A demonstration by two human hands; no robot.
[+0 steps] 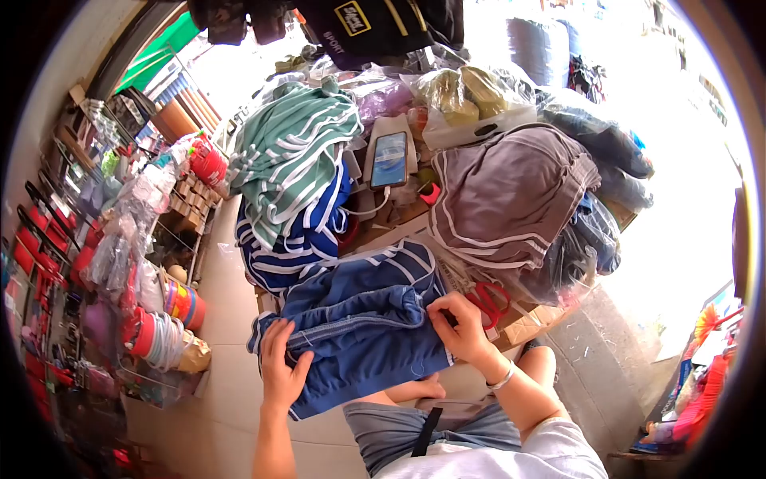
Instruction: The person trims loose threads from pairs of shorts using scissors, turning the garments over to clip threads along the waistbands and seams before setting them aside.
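Blue shorts (359, 351) with white stitching and stripes lie spread over the near edge of the piled work surface, above my lap. Flat on their left side rests my left hand (281, 363), fingers and thumb apart. My right hand (461, 326) pinches the right edge of the blue cloth between thumb and fingertips; whether a loose thread is in that pinch is too small to tell. Just right of this hand lie red-handled scissors (488, 305), their blades hidden. A thin loose thread shows on the lower part of the cloth.
Green striped garments (299, 152) are heaped over blue striped ones (299, 231) at back left. Grey garments (511, 188) with white piping are piled at right. Between them a phone (389, 160) stands with a white cable. Plastic-bagged clothes (471, 100) sit behind; crowded shelves (120, 263) line the left.
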